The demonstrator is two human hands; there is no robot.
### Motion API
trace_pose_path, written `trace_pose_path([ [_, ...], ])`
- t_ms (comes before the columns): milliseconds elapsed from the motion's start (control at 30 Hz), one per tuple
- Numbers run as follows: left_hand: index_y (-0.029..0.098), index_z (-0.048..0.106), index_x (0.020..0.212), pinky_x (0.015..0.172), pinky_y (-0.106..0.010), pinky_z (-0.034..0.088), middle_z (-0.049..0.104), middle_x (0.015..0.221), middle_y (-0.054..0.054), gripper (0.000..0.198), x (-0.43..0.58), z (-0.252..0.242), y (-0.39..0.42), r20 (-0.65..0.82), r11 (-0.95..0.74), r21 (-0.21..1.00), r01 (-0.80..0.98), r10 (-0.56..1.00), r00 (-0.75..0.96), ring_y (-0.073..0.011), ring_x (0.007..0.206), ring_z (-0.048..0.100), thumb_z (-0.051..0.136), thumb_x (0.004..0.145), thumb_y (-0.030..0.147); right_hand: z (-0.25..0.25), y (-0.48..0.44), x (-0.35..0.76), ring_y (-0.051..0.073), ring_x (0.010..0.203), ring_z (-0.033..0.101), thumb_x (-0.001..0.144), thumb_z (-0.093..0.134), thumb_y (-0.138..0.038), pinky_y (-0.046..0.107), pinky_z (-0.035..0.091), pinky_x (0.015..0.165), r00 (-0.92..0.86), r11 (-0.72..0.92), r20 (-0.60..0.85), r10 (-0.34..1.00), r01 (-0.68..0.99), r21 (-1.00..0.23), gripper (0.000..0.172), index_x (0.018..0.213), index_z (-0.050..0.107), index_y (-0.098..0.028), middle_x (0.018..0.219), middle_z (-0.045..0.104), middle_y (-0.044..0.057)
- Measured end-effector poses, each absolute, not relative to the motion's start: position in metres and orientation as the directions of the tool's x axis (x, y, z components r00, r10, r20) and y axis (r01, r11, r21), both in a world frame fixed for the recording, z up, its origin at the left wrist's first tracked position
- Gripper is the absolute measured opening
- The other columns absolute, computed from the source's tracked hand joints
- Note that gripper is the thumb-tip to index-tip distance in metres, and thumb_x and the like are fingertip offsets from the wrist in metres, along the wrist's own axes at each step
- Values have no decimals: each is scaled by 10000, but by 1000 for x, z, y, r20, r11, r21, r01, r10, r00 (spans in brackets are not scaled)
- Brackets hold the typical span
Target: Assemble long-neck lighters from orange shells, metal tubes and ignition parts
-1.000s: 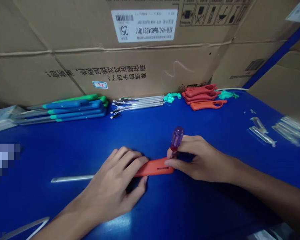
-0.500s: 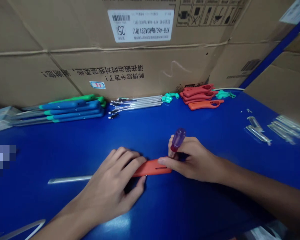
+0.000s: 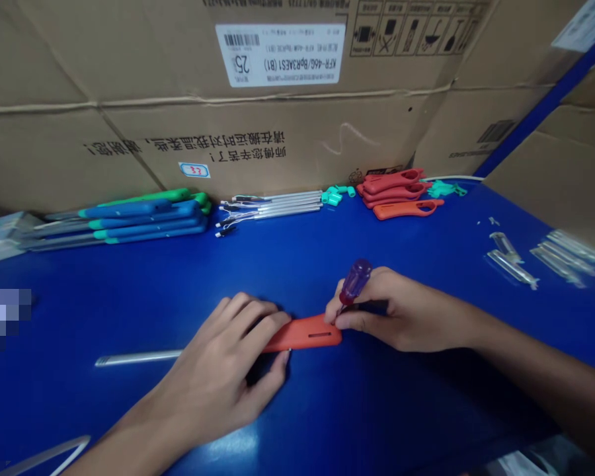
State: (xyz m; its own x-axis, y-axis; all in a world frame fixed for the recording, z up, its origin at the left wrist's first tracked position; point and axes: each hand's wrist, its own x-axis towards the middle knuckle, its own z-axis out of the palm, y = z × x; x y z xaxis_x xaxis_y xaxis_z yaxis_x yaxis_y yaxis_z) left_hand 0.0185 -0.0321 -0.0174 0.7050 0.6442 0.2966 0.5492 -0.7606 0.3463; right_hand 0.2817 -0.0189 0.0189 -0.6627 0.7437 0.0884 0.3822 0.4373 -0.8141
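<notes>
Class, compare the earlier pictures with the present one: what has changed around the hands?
The right hand has drawn its thumb back rightward across the orange handle, towards its end, and the purple screwdriver it holds now leans further right. Nothing was picked up or let go. The left hand stays on the handle; the metal rod still sticks out leftward.

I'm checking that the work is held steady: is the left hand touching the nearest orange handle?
Touching. The head view shows the left hand lying across the orange handle, its fingers covering part of the top.
</notes>
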Motion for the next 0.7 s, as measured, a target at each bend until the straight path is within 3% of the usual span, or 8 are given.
trace_pose_path([
  [400, 174, 578, 1144, 819, -415, 437, 639, 1089, -87, 244, 18, -15, -32, 304, -769, 330, 547, 636, 710, -244, 960, 532, 553, 901, 181, 7, -23, 277, 124, 721, 608, 933, 613, -212, 239, 452, 669, -612, 569, 213, 762, 475, -671, 155, 788, 619, -157, 795, 638, 28],
  [700, 186, 575, 1155, 826, -411, 431, 632, 1093, -85, 254, 18, -17, -32, 299, -761, 339, 552, 644, 704, -247, 973, 526, 549, 902, 181, -4, -25, 264, 93, 552, 376, 905, 507, -131, 251, 306, 553, -553, 642, 367, 748, 464, -611, 350, 648, 289, -223, 608, 366, -57],
])
